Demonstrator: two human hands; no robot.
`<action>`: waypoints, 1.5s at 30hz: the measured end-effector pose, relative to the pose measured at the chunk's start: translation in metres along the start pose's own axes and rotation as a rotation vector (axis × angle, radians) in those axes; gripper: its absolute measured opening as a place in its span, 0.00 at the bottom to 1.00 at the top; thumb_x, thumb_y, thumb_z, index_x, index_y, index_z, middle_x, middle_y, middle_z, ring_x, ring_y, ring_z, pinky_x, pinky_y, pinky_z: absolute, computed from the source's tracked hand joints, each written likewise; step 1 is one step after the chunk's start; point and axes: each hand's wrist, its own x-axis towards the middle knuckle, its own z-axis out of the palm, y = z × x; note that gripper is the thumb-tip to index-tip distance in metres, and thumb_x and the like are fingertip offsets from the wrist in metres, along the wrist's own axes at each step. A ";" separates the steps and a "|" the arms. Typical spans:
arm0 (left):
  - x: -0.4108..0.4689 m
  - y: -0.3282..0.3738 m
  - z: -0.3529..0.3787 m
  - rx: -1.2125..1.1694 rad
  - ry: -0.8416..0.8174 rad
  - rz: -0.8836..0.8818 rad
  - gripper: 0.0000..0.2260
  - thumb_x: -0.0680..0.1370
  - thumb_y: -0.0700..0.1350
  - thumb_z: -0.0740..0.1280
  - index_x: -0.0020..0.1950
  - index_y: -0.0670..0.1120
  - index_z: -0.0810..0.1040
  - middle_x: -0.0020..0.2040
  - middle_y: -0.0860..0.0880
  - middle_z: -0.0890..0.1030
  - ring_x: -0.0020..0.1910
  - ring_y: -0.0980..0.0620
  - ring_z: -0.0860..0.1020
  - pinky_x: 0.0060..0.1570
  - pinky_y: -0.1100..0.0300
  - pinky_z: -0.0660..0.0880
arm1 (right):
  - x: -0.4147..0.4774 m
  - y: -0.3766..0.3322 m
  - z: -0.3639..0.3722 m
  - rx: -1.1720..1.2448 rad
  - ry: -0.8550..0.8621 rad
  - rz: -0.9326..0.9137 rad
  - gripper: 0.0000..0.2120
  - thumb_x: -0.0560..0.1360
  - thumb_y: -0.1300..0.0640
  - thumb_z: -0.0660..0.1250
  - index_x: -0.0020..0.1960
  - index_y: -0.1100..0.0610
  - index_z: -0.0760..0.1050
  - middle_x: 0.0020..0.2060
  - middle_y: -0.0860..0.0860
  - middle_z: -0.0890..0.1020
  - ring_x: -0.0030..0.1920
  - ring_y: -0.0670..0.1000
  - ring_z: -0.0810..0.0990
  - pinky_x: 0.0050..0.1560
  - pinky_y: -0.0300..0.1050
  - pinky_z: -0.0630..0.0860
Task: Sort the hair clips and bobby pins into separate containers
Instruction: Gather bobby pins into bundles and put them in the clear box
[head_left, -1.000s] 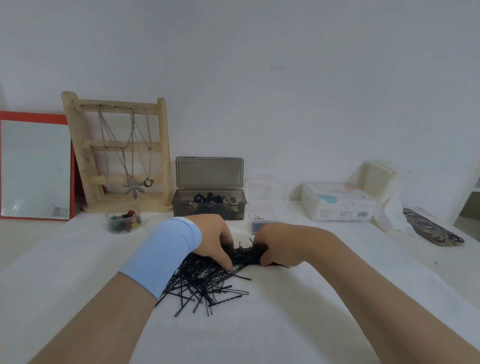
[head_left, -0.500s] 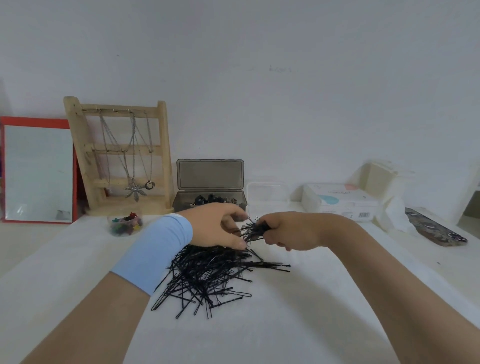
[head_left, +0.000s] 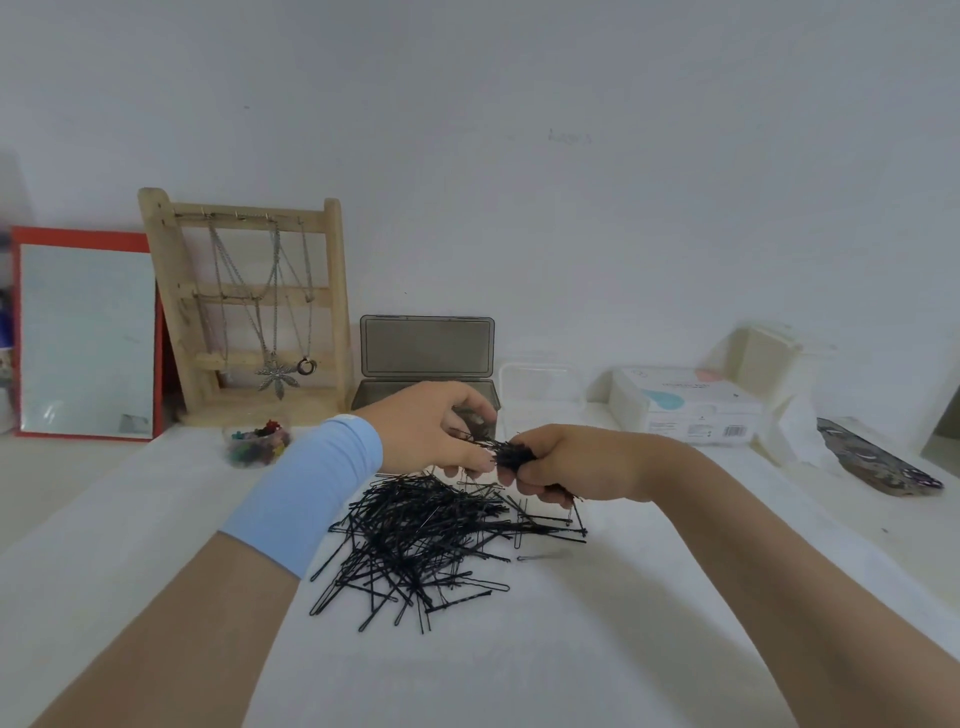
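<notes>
Head view: the right hand (head_left: 566, 462) is clenched round a bundle of bobby pins (head_left: 511, 454), held above the loose pile of bobby pins (head_left: 426, 540) at the desk's (head_left: 519, 665) middle. The left hand's (head_left: 431, 431) fingertips pinch the bundle's free ends. The splayed pins could slide from the fist and scatter on the way to the clear container (head_left: 540, 384) or grey box (head_left: 426, 345) at the back edge. Hair clips (head_left: 257, 447) sit back-left.

Back left, leaning on wall: red-framed mirror (head_left: 85, 338). Just right of it, overlapping its edge: wooden jewellery stand (head_left: 335, 312), upright; necklaces (head_left: 275, 332) hang from top rail, one with leaf pendant. Back right on table (head_left: 571, 665): white printed box (head_left: 685, 405), cream box (head_left: 769, 358) behind. Far right: dark patterned flat object (head_left: 878, 462).
</notes>
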 end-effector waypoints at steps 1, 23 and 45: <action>-0.001 -0.001 -0.002 0.002 -0.030 -0.002 0.16 0.73 0.50 0.75 0.58 0.55 0.75 0.40 0.54 0.86 0.35 0.57 0.81 0.41 0.63 0.77 | -0.002 0.000 -0.003 -0.017 -0.017 0.039 0.11 0.79 0.66 0.56 0.47 0.54 0.73 0.35 0.50 0.70 0.32 0.48 0.66 0.34 0.41 0.65; 0.001 0.010 0.004 -0.155 0.280 0.073 0.05 0.76 0.44 0.71 0.50 0.49 0.77 0.34 0.51 0.85 0.29 0.55 0.81 0.31 0.64 0.76 | 0.007 0.010 0.007 0.556 -0.031 -0.102 0.10 0.82 0.67 0.55 0.52 0.61 0.75 0.42 0.58 0.77 0.33 0.53 0.73 0.37 0.46 0.74; 0.006 0.019 0.021 -0.179 0.334 0.220 0.16 0.82 0.44 0.64 0.70 0.54 0.75 0.62 0.59 0.79 0.51 0.62 0.81 0.50 0.77 0.71 | 0.008 0.011 0.004 0.801 -0.055 -0.125 0.08 0.83 0.63 0.53 0.48 0.55 0.68 0.34 0.50 0.66 0.33 0.51 0.64 0.36 0.43 0.63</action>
